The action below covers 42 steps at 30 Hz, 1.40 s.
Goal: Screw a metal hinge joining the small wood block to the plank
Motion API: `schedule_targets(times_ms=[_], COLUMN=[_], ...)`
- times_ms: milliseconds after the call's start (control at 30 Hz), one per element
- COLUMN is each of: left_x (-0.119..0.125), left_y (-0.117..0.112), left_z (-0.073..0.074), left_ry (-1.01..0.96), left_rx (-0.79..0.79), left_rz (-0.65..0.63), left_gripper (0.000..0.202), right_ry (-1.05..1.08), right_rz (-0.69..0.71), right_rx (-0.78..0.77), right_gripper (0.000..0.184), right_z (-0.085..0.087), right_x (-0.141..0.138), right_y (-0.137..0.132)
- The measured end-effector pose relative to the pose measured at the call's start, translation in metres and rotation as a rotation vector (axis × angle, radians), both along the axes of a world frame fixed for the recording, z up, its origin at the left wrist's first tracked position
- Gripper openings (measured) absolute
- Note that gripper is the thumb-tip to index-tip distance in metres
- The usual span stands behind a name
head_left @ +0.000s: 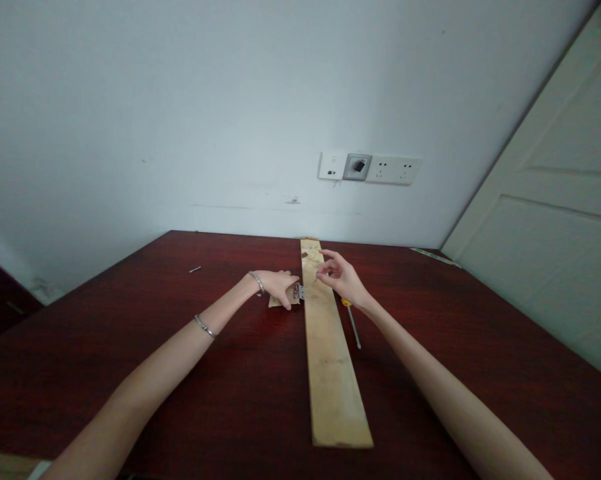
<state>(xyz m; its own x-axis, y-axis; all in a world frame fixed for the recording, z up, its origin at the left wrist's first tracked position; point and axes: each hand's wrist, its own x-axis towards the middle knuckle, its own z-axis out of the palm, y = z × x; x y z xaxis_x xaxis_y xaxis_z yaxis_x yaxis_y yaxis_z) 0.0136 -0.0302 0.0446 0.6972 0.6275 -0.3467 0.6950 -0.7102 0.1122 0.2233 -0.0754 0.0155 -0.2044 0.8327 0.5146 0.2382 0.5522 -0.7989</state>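
A long pale wooden plank (330, 360) lies lengthwise on the dark red table (230, 400). A small wooden block (280, 303) sits against its left edge, joined by a metal hinge (299, 291). My left hand (279, 285) rests on the block, fingers closed over it by the hinge. My right hand (341, 275) hovers over the plank just right of the hinge, fingertips pinched on something too small to make out.
A screwdriver with a yellow handle (353, 322) lies right of the plank under my right wrist. A small dark screw (195, 269) lies far left. Wall sockets (370, 168) sit above the table; a door (555, 233) stands right.
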Motion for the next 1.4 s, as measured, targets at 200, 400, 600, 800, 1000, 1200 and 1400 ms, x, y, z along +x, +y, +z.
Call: schedule_targets(times_ms=[200, 400, 600, 800, 1000, 1200, 1400], left_x=[0.000, 0.000, -0.006, -0.001, 0.005, 0.007, 0.008], left_y=[0.001, -0.002, -0.008, -0.013, -0.009, -0.009, -0.013], left_z=[0.000, 0.003, 0.024, 0.033, 0.020, 0.020, 0.023], left_ry=[0.014, 0.041, -0.262, -0.661, -0.867, -0.997, -1.013], left_rx=[0.027, 0.020, 0.122, 0.141, -0.017, -0.145, -0.176], left_rz=[-0.007, 0.006, -0.096, -0.130, -0.084, -0.067, -0.040], left_gripper=[0.096, 0.100, 0.062, 0.018, 0.015, 0.015, 0.018], right_ry=[0.003, 0.007, 0.000, 0.044, 0.056, 0.063, 0.052], right_rz=[0.002, -0.003, -0.009, 0.026, 0.047, 0.043, 0.035], right_rx=[-0.002, -0.011, 0.006, 0.017, 0.057, 0.066, 0.062], right_gripper=[0.057, 0.057, 0.056, 0.057, 0.055, 0.055, 0.057], right_z=[0.000, 0.001, 0.011, 0.023, 0.024, 0.023, 0.027], right_x=[0.000, 0.000, -0.003, -0.010, -0.014, -0.014, -0.014], right_y=[0.000, -0.001, -0.005, -0.014, -0.016, -0.017, -0.020])
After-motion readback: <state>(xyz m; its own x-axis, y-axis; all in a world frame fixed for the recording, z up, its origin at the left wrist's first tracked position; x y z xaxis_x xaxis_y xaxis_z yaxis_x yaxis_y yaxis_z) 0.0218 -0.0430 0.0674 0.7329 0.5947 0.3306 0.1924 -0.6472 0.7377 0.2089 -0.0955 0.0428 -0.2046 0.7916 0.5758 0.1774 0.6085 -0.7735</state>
